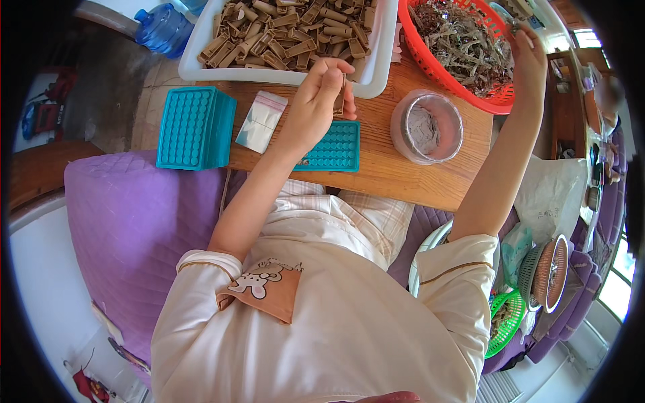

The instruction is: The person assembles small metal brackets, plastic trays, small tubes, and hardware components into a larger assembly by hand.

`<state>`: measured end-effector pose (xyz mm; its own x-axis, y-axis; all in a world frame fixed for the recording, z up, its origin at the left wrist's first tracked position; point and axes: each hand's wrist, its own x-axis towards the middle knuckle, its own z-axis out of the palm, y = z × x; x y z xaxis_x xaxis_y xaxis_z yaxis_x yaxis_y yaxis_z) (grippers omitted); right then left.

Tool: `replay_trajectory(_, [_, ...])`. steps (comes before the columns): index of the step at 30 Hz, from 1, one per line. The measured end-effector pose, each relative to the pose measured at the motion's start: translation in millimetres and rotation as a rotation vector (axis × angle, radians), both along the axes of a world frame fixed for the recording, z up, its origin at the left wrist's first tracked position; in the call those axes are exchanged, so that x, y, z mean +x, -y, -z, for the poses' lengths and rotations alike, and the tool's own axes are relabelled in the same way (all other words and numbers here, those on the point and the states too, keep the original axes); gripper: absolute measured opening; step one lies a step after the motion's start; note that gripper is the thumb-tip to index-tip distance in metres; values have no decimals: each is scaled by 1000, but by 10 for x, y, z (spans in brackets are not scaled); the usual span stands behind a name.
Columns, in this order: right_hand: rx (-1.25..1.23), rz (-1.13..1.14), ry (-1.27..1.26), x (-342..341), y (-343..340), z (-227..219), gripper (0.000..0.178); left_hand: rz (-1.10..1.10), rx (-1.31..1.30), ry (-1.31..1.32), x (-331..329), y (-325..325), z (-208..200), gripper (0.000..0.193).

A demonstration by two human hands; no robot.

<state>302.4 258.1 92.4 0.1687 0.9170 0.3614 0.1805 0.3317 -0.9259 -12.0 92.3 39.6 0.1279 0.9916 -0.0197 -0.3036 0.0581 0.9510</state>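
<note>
1. Closest to me are my cream shirt (363, 322), with a brown rabbit pocket (272, 295) on its front, and my checked trousers (379, 221) below the table edge.
2. The purple cover (134, 215) spreads at my left side, and a green basket (514, 322) sits low on my right.
3. The wooden table (383, 168) begins just past my lap. Near its edge lies a teal tray (342, 144) with rows of round cells, partly hidden under my left wrist.
4. Left of that tray, a flat clear packet (262, 122) lies on the wood, and beyond it stands a teal block (185, 127) with rows of round bumps facing me.
5. To the tray's right is a round tub (403, 131) with pale, thin pieces (423, 131) inside.
6. My left hand (321, 97) is above the tray, in front of the white bin; its thumb and fingers pinch one brown piece (340, 104).
7. Farther out, the white bin (235, 74) holds a heap of similar brown parts (289, 40).
8. At the far right, my right hand (527, 54) is at the side of the red basket (440, 64), which is full of shiny strips (460, 47). Its fingers are bent; I cannot tell whether they grip anything.
9. Off the table at the far left lies a blue water jug (163, 31).
</note>
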Motion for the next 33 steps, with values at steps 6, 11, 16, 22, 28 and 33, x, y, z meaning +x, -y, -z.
replay_trajectory(6, [-235, -63, -445, -221, 261, 73, 22, 83, 6, 6, -127, 96, 97, 32])
replay_trajectory(11, [-270, -215, -539, -460, 684, 29, 23, 59, 8, 29, -7, 157, 31, 31])
replay_trajectory(16, [-410, -277, -177, -1280, 1580, -193, 19, 79, 40, 59, -42, 426, -169, 39])
replay_trajectory(22, [-278, -174, -92, -1853, 2350, -62, 13, -214, 297, -265, 205, 757, -300, 32])
replay_trajectory(28, [-121, -262, -7, -1869, 2508, -9, 15, -280, 275, -257, 86, 953, -316, 22])
replay_trajectory(33, [-166, -345, -182, -1780, 2548, 33, 25, -252, 465, -486, 12, 920, -334, 21])
